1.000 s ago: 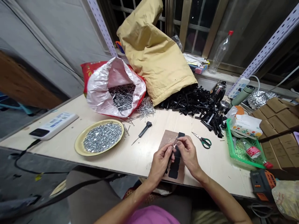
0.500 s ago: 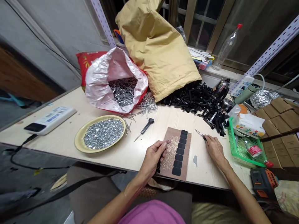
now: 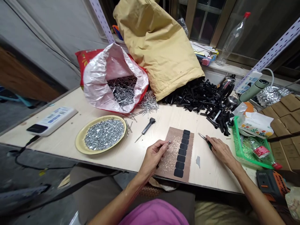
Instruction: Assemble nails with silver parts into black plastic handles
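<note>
A brown card (image 3: 172, 150) with a column of black pads (image 3: 182, 151) lies near the table's front edge. My left hand (image 3: 153, 156) rests on the card's left side, fingers pinched on a small metal piece at its tip. My right hand (image 3: 219, 150) lies to the right of the card, closed over the handles of the green scissors (image 3: 203, 137), whose blades stick out toward the card. A small grey scrap (image 3: 198, 161) lies between card and right hand.
A yellow plate (image 3: 79, 147) of small silver parts sits at left, a white bag (image 3: 98, 90) of metal pins behind it. A tan sack (image 3: 159, 47) spills black plastic parts (image 3: 199, 97). A green basket (image 3: 239, 143) stands at right, a power strip (image 3: 51, 120) at far left.
My hands came apart from over the card. The right hand went right onto the scissors; the left hand stayed at the card's left side. The view drifted slightly.
</note>
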`<state>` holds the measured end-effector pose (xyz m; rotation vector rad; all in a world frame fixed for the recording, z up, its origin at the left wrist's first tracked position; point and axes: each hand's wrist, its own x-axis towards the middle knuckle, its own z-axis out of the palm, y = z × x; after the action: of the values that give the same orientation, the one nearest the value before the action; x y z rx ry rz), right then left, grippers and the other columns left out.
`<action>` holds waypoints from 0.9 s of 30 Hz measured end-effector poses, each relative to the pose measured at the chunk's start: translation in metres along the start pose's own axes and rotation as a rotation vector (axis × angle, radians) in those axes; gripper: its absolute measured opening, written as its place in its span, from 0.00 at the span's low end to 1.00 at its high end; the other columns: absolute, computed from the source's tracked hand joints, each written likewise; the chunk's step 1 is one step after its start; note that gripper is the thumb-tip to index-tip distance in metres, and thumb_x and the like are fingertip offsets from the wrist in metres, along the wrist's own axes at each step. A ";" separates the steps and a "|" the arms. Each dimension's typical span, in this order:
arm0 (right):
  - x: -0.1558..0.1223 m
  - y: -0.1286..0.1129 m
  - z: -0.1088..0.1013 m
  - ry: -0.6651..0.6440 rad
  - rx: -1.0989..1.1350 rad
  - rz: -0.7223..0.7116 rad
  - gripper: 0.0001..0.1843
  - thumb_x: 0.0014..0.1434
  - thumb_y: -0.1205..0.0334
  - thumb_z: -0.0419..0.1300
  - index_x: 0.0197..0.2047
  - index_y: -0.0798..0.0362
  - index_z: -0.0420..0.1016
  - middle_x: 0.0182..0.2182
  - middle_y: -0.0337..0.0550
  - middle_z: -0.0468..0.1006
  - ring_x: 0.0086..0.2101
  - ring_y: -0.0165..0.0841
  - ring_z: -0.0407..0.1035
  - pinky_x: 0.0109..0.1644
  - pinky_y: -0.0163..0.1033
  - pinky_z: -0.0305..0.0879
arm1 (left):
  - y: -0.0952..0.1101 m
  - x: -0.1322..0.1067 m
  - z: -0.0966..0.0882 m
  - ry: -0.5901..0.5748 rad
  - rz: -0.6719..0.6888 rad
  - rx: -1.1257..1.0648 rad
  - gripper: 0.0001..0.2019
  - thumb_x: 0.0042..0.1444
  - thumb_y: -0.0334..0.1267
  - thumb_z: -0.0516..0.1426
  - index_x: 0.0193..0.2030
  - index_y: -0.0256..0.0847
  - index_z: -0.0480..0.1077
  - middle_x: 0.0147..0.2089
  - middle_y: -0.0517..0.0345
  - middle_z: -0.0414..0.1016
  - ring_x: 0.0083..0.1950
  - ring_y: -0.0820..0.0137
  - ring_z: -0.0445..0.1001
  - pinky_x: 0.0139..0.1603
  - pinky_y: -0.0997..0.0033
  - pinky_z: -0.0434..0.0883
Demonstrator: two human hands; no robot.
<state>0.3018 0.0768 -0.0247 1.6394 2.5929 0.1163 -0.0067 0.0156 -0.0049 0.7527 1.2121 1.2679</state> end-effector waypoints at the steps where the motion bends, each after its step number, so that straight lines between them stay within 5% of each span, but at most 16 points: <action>1: -0.001 -0.002 -0.001 0.031 -0.016 0.021 0.30 0.55 0.76 0.44 0.60 0.50 0.62 0.45 0.47 0.75 0.39 0.37 0.70 0.39 0.38 0.66 | -0.001 0.000 0.001 0.001 -0.022 -0.011 0.17 0.41 0.48 0.64 0.32 0.36 0.76 0.25 0.63 0.66 0.20 0.81 0.57 0.17 0.79 0.51; 5: -0.003 -0.027 -0.006 0.225 0.006 -0.002 0.26 0.58 0.72 0.46 0.60 0.55 0.63 0.47 0.51 0.73 0.33 0.34 0.69 0.38 0.38 0.64 | -0.004 0.002 0.008 -0.007 -0.153 -0.088 0.20 0.38 0.49 0.65 0.33 0.34 0.77 0.24 0.64 0.65 0.19 0.82 0.56 0.15 0.81 0.49; 9: -0.002 -0.071 -0.018 0.313 0.196 -0.235 0.24 0.59 0.67 0.51 0.60 0.54 0.62 0.46 0.51 0.72 0.40 0.37 0.68 0.40 0.41 0.58 | -0.007 0.006 0.011 -0.023 -0.256 -0.175 0.23 0.33 0.46 0.68 0.36 0.33 0.76 0.24 0.64 0.66 0.18 0.83 0.56 0.15 0.81 0.48; 13: 0.004 -0.102 -0.027 0.244 0.309 -0.361 0.23 0.57 0.64 0.57 0.56 0.53 0.65 0.46 0.50 0.72 0.42 0.38 0.68 0.41 0.42 0.53 | -0.012 0.006 0.008 -0.034 -0.279 -0.137 0.27 0.33 0.46 0.68 0.41 0.32 0.76 0.19 0.68 0.61 0.17 0.83 0.53 0.15 0.81 0.47; 19: 0.010 -0.109 -0.026 0.138 0.351 -0.375 0.24 0.57 0.65 0.58 0.57 0.54 0.63 0.48 0.52 0.71 0.42 0.38 0.67 0.42 0.42 0.53 | -0.017 0.003 0.002 -0.101 -0.279 -0.032 0.25 0.35 0.49 0.66 0.37 0.32 0.74 0.15 0.71 0.56 0.16 0.83 0.49 0.16 0.80 0.44; 27: 0.002 -0.118 -0.028 -0.117 0.695 -0.246 0.24 0.57 0.61 0.58 0.57 0.51 0.63 0.43 0.43 0.71 0.33 0.30 0.68 0.37 0.35 0.64 | -0.024 0.004 0.003 -0.120 -0.343 -0.060 0.22 0.34 0.47 0.67 0.34 0.34 0.72 0.18 0.72 0.56 0.15 0.85 0.48 0.15 0.80 0.40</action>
<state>0.1921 0.0274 -0.0085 1.3711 2.8818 -0.9582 0.0028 0.0154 -0.0275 0.5410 1.1433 0.9580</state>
